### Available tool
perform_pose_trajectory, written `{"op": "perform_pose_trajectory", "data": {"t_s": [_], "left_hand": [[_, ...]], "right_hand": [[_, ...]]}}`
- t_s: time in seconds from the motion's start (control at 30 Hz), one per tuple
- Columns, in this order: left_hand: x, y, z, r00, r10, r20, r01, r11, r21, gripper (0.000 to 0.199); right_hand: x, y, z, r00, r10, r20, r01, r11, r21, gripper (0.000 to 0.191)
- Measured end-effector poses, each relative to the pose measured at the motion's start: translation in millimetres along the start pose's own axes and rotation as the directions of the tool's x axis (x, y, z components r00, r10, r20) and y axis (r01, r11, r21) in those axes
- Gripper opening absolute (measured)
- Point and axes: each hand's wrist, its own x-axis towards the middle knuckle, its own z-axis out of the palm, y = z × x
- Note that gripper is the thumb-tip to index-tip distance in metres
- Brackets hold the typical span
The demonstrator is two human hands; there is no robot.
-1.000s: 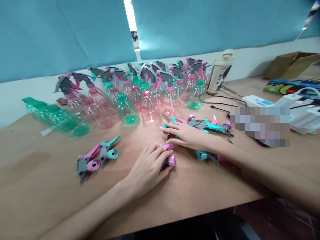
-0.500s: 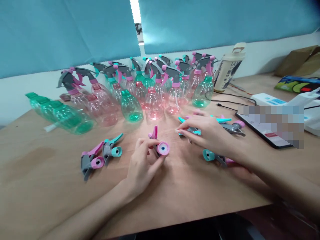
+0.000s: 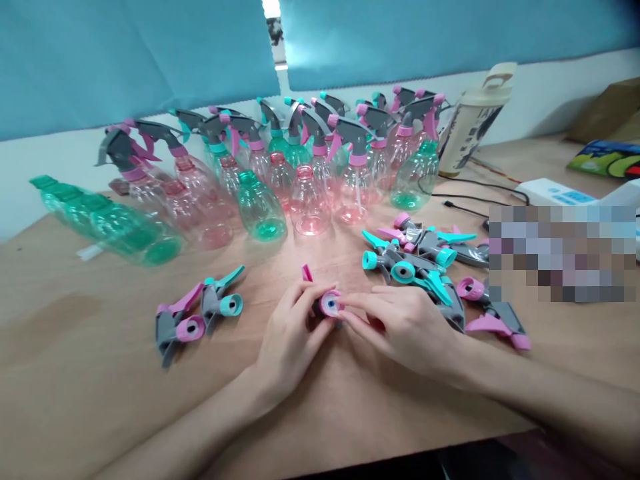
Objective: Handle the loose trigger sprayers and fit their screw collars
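Centrally, the left hand [image 3: 290, 327] grasps a pink-collared trigger sprayer head [image 3: 325, 303] between thumb and fingers, its open collar [image 3: 331, 315] facing the camera. The right hand [image 3: 410, 327] brings thumb and fingertips to the collar's right edge; whether they pinch the rim or a small part cannot be told. The step in hand appears to be two-handed work at the collar, which calls for a steady left grasp and fine right-hand alignment. Two sprayer heads [image 3: 214, 303] lie to the left, a heap of sprayer heads [image 3: 425, 265] to the right; open-necked bottles [image 3: 261, 210] stand behind on the wooden tabletop [image 3: 125, 400].
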Motion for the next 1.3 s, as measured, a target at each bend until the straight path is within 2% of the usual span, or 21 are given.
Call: {"op": "perform_pose_trajectory", "data": {"t_s": [0.13, 0.3, 0.43, 0.7, 0.87, 1.07, 1.3], "left_hand": [[-2, -2, 1.4, 0.999, 0.031, -0.022, -0.029, 0.998, 0.059, 0.031], [-1, -5, 2.0, 0.998, 0.044, -0.055, -0.039, 0.996, 0.085, 0.028], [0, -7, 1.8, 0.993, 0.096, -0.066, -0.092, 0.993, 0.071, 0.03], [0, -9, 1.1, 0.989, 0.143, -0.037, -0.142, 0.989, 0.042, 0.033], [-2, -9, 1.1, 0.993, 0.121, -0.01, -0.121, 0.993, -0.009, 0.034], [-3, -11, 2.2, 0.993, 0.121, 0.002, -0.121, 0.992, -0.017, 0.034], [-4, -9, 2.2, 0.991, 0.135, 0.017, -0.135, 0.991, -0.013, 0.029]], "right_hand": [[-5, -10, 2, 0.991, 0.115, 0.067, -0.116, 0.993, 0.015, 0.031], [-9, -15, 5, 0.923, 0.322, 0.21, -0.36, 0.917, 0.173, 0.041], [-5, -11, 7, 0.889, 0.372, 0.267, -0.443, 0.845, 0.301, 0.041], [-3, 4, 15, 0.949, 0.288, 0.132, -0.316, 0.84, 0.442, 0.025], [-7, 4, 18, 0.967, 0.251, 0.042, -0.245, 0.873, 0.422, 0.025], [-7, 4, 17, 0.971, 0.235, 0.049, -0.234, 0.877, 0.42, 0.023], [-4, 5, 15, 0.977, 0.185, 0.111, -0.215, 0.867, 0.449, 0.025]]}}
